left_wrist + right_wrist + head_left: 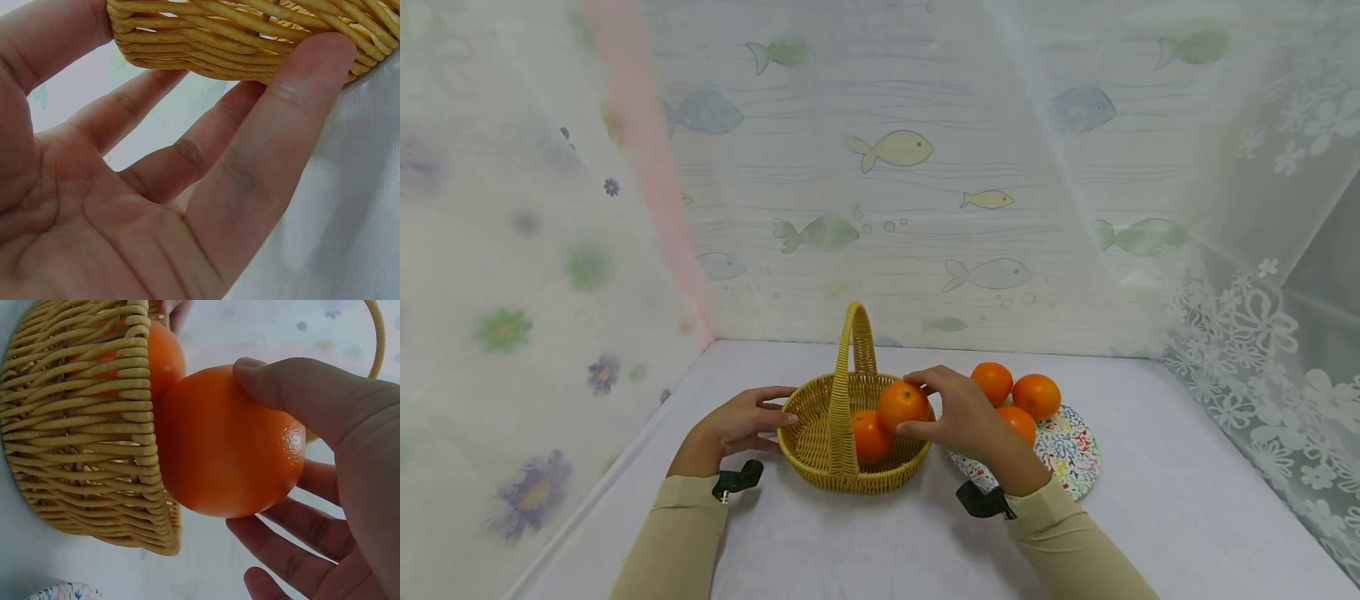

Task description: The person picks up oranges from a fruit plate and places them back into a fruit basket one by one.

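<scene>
My right hand (958,417) holds an orange (902,406) at the right rim of a yellow wicker basket (842,479) with a tall arched handle. Thumb and fingertips grip the fruit's sides in the right wrist view, where the held orange (231,444) touches a second one behind it. That second orange (871,440) sits inside the basket's right half. At the basket's left end, my left hand (745,421) holds the rim, with its fingers spread. In the left wrist view, one finger presses the woven wall (206,37) while other fingertips are hidden behind it.
A round plate (1075,454) with a multicoloured pattern lies right of the basket, partly behind my right forearm. Several oranges (1037,396) are grouped at its far side. White cloth (820,542) covers the table. Fish-printed and flowered curtains hang around it.
</scene>
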`<act>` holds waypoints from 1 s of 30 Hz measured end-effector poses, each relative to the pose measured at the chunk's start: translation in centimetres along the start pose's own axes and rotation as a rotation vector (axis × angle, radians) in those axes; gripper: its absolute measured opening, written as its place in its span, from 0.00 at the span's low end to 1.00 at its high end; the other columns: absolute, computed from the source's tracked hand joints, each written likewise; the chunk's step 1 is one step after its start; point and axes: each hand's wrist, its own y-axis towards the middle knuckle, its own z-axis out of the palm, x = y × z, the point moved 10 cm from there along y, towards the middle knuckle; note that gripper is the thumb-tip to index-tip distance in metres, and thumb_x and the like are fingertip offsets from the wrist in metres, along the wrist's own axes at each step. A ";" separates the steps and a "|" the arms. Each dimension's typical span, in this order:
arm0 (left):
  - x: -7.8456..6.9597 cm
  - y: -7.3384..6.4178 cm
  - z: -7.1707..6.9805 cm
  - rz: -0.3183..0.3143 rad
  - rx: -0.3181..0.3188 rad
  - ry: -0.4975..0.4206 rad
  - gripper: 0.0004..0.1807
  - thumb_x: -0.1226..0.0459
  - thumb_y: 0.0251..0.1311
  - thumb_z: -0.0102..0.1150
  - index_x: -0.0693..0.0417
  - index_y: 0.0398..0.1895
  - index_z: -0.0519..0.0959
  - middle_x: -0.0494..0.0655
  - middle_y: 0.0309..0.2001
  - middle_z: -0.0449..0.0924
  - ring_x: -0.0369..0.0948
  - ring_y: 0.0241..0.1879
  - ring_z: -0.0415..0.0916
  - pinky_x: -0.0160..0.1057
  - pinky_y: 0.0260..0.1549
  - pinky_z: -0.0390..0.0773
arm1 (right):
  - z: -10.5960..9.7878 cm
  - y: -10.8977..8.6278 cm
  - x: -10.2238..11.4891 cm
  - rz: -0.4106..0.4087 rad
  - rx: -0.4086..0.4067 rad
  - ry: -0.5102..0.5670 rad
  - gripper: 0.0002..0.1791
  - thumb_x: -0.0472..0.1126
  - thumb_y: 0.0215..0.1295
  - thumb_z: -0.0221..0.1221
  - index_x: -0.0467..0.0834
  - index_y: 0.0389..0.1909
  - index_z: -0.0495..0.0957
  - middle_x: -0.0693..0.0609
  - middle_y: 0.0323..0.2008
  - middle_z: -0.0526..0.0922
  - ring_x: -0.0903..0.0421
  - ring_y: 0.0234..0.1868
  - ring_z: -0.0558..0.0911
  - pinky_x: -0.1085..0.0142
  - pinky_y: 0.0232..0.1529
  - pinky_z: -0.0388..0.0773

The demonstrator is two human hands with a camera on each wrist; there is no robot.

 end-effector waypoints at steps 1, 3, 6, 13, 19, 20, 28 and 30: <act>0.0 0.0 0.0 -0.001 -0.001 0.001 0.36 0.62 0.57 0.66 0.47 0.69 0.63 0.60 0.61 0.69 0.53 0.49 0.79 0.56 0.42 0.81 | 0.1 0.0 0.0 0.001 0.007 -0.001 0.36 0.63 0.44 0.70 0.57 0.57 0.75 0.68 0.48 0.76 0.67 0.46 0.75 0.64 0.49 0.78; 0.0 0.0 0.0 0.001 -0.002 0.002 0.36 0.62 0.57 0.66 0.47 0.69 0.63 0.60 0.61 0.69 0.53 0.49 0.79 0.56 0.42 0.81 | 0.4 0.1 0.0 0.001 0.020 -0.013 0.36 0.64 0.45 0.70 0.57 0.57 0.75 0.67 0.48 0.76 0.66 0.46 0.75 0.65 0.48 0.78; 0.0 0.0 0.0 0.002 0.002 0.003 0.36 0.62 0.57 0.65 0.47 0.69 0.63 0.61 0.61 0.69 0.53 0.49 0.79 0.56 0.42 0.81 | 0.8 0.1 0.0 -0.006 0.035 -0.044 0.36 0.64 0.45 0.69 0.57 0.57 0.74 0.67 0.48 0.76 0.66 0.46 0.75 0.67 0.48 0.77; -0.1 0.0 0.0 0.001 -0.003 0.004 0.36 0.62 0.57 0.65 0.47 0.69 0.63 0.60 0.62 0.69 0.53 0.49 0.79 0.56 0.42 0.81 | 0.9 0.1 0.2 -0.026 0.026 -0.068 0.36 0.63 0.45 0.70 0.56 0.57 0.75 0.66 0.47 0.76 0.67 0.45 0.75 0.69 0.48 0.77; 0.0 0.1 -0.1 -0.001 -0.008 0.003 0.37 0.62 0.56 0.66 0.47 0.69 0.63 0.61 0.62 0.69 0.53 0.49 0.79 0.55 0.42 0.81 | 1.2 0.0 0.5 -0.032 0.041 -0.083 0.36 0.63 0.45 0.70 0.55 0.57 0.75 0.64 0.48 0.77 0.65 0.46 0.76 0.66 0.48 0.78; 0.0 0.1 -0.1 0.001 -0.006 0.004 0.37 0.62 0.56 0.66 0.48 0.69 0.63 0.61 0.62 0.69 0.53 0.49 0.79 0.56 0.41 0.81 | 1.3 0.0 0.5 -0.029 0.048 -0.088 0.37 0.63 0.45 0.70 0.56 0.58 0.75 0.65 0.49 0.77 0.64 0.46 0.76 0.66 0.48 0.78; 0.1 0.1 -0.1 -0.002 -0.001 0.001 0.37 0.62 0.56 0.66 0.48 0.69 0.62 0.60 0.62 0.69 0.52 0.49 0.79 0.56 0.42 0.81 | 1.7 0.0 0.6 -0.013 0.082 -0.090 0.36 0.64 0.46 0.69 0.57 0.58 0.75 0.65 0.50 0.77 0.63 0.48 0.75 0.62 0.50 0.77; 0.1 0.2 -0.1 0.000 -0.002 0.003 0.37 0.62 0.56 0.66 0.48 0.69 0.62 0.60 0.62 0.69 0.52 0.49 0.79 0.56 0.42 0.81 | 1.7 0.0 0.6 -0.015 0.079 -0.095 0.36 0.64 0.46 0.69 0.57 0.57 0.75 0.64 0.50 0.77 0.63 0.48 0.76 0.62 0.49 0.77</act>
